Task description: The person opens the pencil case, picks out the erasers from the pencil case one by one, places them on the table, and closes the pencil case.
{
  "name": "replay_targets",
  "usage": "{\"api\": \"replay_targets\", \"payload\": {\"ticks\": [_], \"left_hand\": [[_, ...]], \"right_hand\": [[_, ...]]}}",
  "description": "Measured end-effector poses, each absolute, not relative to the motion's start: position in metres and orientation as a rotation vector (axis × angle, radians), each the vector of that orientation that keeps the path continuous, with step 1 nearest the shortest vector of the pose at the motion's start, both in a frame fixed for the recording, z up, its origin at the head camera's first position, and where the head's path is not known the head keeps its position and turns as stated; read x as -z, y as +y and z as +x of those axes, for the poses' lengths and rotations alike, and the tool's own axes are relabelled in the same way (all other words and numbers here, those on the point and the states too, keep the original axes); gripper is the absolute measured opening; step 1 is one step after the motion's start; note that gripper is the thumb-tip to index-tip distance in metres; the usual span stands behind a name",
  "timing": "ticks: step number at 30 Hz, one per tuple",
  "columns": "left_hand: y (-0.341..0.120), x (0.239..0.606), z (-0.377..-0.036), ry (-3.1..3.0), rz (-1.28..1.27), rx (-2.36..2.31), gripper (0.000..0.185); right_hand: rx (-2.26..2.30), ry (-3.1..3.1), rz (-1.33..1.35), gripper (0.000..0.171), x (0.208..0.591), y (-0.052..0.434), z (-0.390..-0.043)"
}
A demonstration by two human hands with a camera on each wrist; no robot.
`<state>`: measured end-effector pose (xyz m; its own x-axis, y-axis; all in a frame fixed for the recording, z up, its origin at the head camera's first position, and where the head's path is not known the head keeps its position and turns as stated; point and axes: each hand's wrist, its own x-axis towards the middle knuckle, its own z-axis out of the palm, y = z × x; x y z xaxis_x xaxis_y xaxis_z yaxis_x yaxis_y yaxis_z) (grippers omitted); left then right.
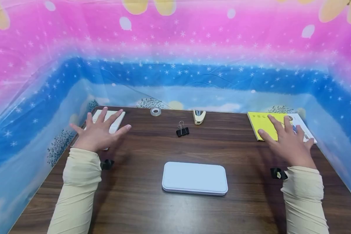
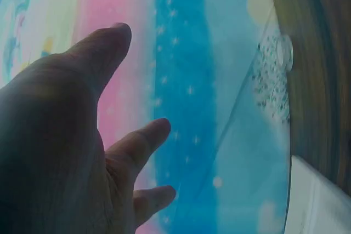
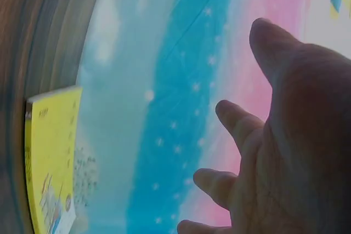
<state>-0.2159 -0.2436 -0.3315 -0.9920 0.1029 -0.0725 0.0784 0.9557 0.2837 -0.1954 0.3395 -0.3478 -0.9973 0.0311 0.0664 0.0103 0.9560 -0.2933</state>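
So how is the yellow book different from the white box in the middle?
The yellow book is bright yellow with square corners, while the white box is plain white with rounded corners. The book lies at the far right edge of the table, partly under the right hand; the box sits in the middle with no hand over it. Both lie flat on the table.

Both arms extended forward, forearms roughly parallel, cream sleeves down to the wrists. Left hand (image 1: 97,131) flat, palm down, fingers spread and straight, thumb angled out toward centre. Right hand (image 1: 289,143) same pose: palm down, fingers splayed, thumb out to the inside. Neither grips anything. A small black strap sits at each wrist. Wrist views confirm it: left hand (image 2: 71,152) and right hand (image 3: 285,152) with fingers extended and relaxed, apart.
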Motion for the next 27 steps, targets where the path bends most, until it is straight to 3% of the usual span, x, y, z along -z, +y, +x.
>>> {"api": "replay_targets", "payload": {"ticks": [4,9,11,19,24,27], "left_hand": [[-0.218,0.340,-0.214,3.054,0.301,-0.448,0.090],[-0.179,0.369,-0.200,2.933,0.603,-0.754,0.086],[-0.167,0.384,-0.190,2.817,0.673,-0.909,0.083],[-0.149,0.434,-0.168,2.555,0.826,-1.131,0.072],[-0.144,0.444,-0.165,2.510,0.900,-1.087,0.090],[-0.142,0.446,-0.164,2.510,0.904,-1.068,0.103]], "right_hand": [[-0.358,-2.880,0.139,0.076,0.346,0.304,-0.191],[-0.271,-2.479,0.591,0.025,0.359,0.237,-0.162],[-0.262,-2.376,0.758,0.017,0.370,0.211,-0.146],[-0.147,-2.354,1.078,0.019,0.408,0.153,-0.102],[0.011,-2.328,1.143,0.032,0.422,0.144,-0.097],[0.012,-2.304,1.143,0.028,0.424,0.142,-0.098]]}}
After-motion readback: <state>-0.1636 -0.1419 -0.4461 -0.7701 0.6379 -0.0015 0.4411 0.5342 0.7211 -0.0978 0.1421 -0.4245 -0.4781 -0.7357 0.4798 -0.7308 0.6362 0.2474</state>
